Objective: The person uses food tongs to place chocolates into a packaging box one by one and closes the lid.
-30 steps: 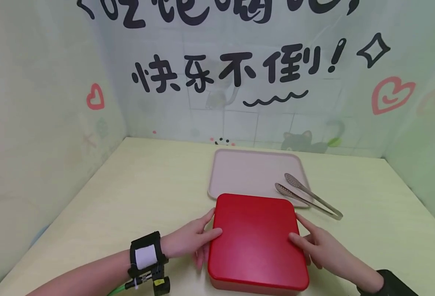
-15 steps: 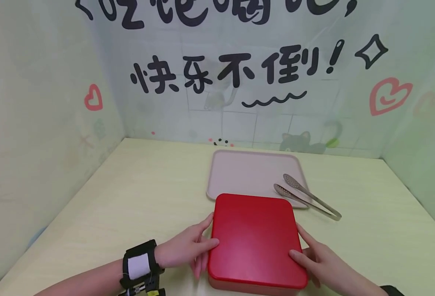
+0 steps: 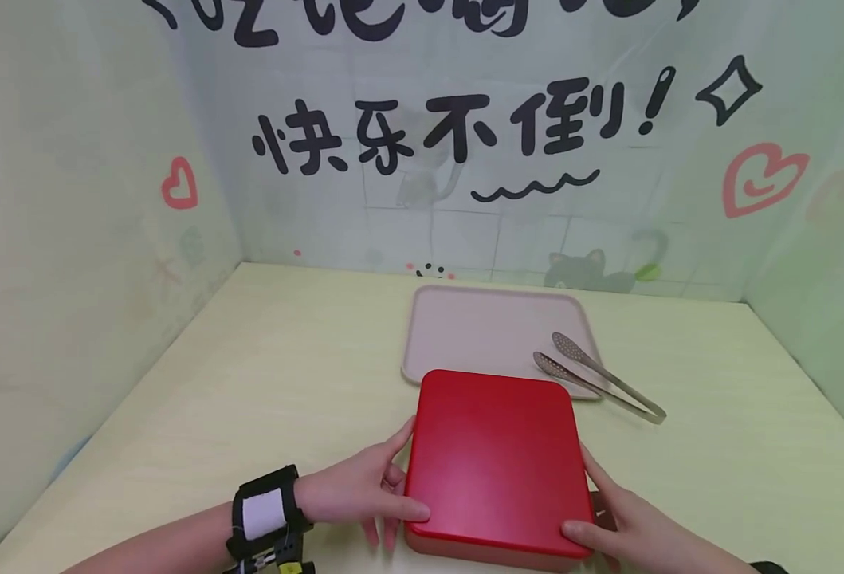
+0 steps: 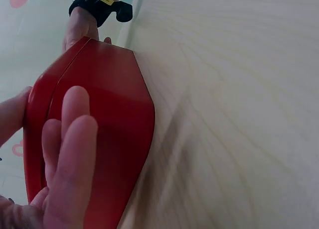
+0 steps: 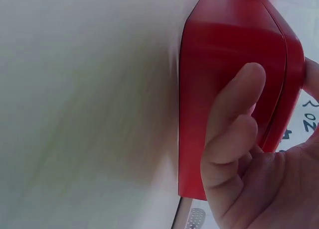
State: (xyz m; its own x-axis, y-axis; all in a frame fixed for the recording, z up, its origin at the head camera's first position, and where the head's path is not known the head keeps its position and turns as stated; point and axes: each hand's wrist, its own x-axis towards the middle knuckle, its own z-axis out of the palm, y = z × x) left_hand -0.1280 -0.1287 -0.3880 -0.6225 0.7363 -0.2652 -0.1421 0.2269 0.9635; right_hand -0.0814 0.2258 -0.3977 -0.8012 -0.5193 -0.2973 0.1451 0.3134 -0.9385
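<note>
A red lidded box (image 3: 496,454) stands near the front of the table, its lid on. My left hand (image 3: 360,486) holds its left side, thumb on the lid's top edge near the front corner. On the other side my right hand (image 3: 633,514) does likewise, thumb over the lid's right edge. In the left wrist view, a thin seam runs between lid and body of the box (image 4: 114,99), with fingers beside its wall. The right wrist view has the curled fingers close against the box wall (image 5: 219,74). What the box contains is hidden.
Behind the box lies a pale pink tray (image 3: 486,319), its front edge partly covered by the box in the head view. Metal tongs (image 3: 608,379) rest across the tray's right corner onto the table (image 3: 285,359). Printed curtains (image 3: 307,223) enclose the back and sides.
Both hands have slid along the box sides toward its front end, thumbs now close to the near corners. The box, tray and tongs have stayed in place.
</note>
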